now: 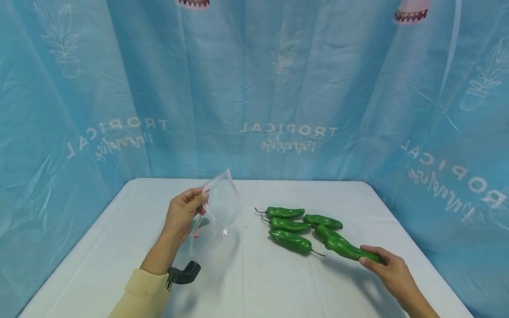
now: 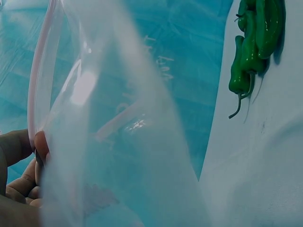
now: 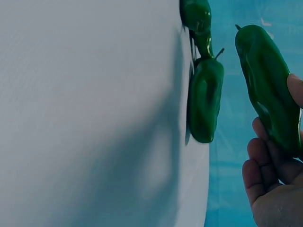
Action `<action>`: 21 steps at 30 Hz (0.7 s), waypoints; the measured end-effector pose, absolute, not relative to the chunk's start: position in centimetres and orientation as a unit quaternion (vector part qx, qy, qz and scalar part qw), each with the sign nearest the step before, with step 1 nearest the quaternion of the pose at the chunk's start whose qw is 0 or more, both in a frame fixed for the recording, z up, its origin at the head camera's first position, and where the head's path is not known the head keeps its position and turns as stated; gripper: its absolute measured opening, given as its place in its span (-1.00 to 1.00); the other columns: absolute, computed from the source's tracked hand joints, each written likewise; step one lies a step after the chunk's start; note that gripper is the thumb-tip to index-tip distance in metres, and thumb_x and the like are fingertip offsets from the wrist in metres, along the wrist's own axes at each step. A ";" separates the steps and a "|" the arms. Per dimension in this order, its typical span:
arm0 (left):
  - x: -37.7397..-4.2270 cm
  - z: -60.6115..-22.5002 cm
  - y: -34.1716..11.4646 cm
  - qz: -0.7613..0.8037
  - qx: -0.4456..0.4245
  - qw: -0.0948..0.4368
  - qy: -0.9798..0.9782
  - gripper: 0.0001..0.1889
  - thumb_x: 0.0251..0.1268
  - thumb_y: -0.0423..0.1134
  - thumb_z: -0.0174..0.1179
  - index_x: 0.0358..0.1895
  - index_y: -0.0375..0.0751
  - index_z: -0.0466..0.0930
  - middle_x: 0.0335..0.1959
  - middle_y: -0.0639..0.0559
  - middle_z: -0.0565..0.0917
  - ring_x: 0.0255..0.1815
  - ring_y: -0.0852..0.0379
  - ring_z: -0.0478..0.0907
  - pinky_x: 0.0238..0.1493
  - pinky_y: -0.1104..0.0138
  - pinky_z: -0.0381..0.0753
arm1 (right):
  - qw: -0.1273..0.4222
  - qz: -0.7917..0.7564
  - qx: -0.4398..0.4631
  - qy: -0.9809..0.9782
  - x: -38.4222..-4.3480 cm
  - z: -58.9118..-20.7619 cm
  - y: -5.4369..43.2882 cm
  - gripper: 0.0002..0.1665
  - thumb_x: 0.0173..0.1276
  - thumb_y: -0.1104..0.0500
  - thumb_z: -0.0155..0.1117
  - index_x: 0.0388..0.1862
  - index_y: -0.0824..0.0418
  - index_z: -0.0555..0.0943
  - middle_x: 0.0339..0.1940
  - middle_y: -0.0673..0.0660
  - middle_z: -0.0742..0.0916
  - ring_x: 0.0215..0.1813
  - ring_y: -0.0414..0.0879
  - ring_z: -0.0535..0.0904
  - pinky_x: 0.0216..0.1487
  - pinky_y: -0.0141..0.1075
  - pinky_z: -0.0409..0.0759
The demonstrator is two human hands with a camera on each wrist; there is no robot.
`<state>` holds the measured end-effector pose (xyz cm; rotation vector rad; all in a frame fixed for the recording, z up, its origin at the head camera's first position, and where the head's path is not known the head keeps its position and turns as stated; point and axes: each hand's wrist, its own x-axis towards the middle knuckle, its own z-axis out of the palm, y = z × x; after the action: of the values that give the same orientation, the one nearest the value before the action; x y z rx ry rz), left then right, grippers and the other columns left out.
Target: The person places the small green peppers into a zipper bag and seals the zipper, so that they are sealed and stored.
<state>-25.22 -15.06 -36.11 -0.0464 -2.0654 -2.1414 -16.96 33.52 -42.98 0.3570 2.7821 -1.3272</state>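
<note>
In the head view my left hand (image 1: 183, 216) pinches the rim of a clear plastic zip bag (image 1: 222, 203), holding it up above the table's left half. The bag's mouth gapes, with pinkish strips along its rim; up close the bag (image 2: 137, 161) fills much of the left wrist view. My right hand (image 1: 391, 269) holds a glossy green chili pepper (image 1: 347, 249) by one end, between thumb and fingers. The held pepper (image 3: 265, 80) is raised off the table in the right wrist view. Several more green peppers (image 1: 292, 242) lie grouped at the table's middle right.
A white-covered table (image 1: 254, 291) bears the peppers. Blue printed curtains (image 1: 222, 88) stand behind it and on both sides. A dark wrist strap (image 1: 184, 273) sits on the left forearm. A small green patch shows behind or on the bag; I cannot tell which.
</note>
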 end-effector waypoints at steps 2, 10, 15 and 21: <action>-25.2 -36.1 -15.1 -0.717 -0.016 0.083 -0.692 -0.59 0.30 -0.17 0.18 0.08 -0.42 0.47 -0.48 0.24 0.56 -0.55 0.31 0.43 -0.39 0.47 0.53 | 0.014 -0.430 0.111 0.896 -17.1 -42.9 33.1 -0.15 0.13 -0.29 0.29 0.28 0.19 0.44 0.11 0.25 0.61 -0.08 -0.15 0.53 -0.10 -0.25 0.57; -25.3 -36.2 -15.0 -0.716 -0.015 0.082 -0.693 -0.60 0.30 -0.17 0.18 0.06 -0.40 0.48 -0.48 0.23 0.56 -0.55 0.30 0.43 -0.40 0.49 0.52 | -0.004 -0.452 0.073 0.889 -18.2 -42.3 30.5 -0.26 0.17 -0.21 0.31 0.25 0.15 0.48 0.15 0.24 0.59 -0.01 -0.14 0.51 -0.09 -0.28 0.57; -25.3 -36.3 -14.9 -0.714 -0.013 0.079 -0.695 -0.60 0.29 -0.16 0.19 0.06 -0.38 0.49 -0.47 0.23 0.56 -0.54 0.30 0.43 -0.38 0.46 0.52 | -0.009 -0.470 0.053 0.881 -19.0 -41.8 28.7 -0.28 0.17 -0.19 0.32 0.23 0.15 0.49 0.20 0.26 0.56 0.07 -0.05 0.50 -0.08 -0.28 0.58; -25.4 -36.4 -14.8 -0.708 -0.009 0.076 -0.702 -0.58 0.29 -0.14 0.19 0.07 -0.39 0.48 -0.47 0.22 0.55 -0.52 0.29 0.43 -0.36 0.45 0.52 | -0.007 -0.487 0.026 0.873 -20.0 -41.6 27.0 -0.29 0.17 -0.19 0.32 0.24 0.11 0.49 0.25 0.25 0.53 0.11 -0.02 0.49 -0.07 -0.35 0.55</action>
<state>-25.38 -14.77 -36.42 -0.0270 -2.1040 -2.1237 -20.02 26.96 -41.63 0.0806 2.7549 -1.5363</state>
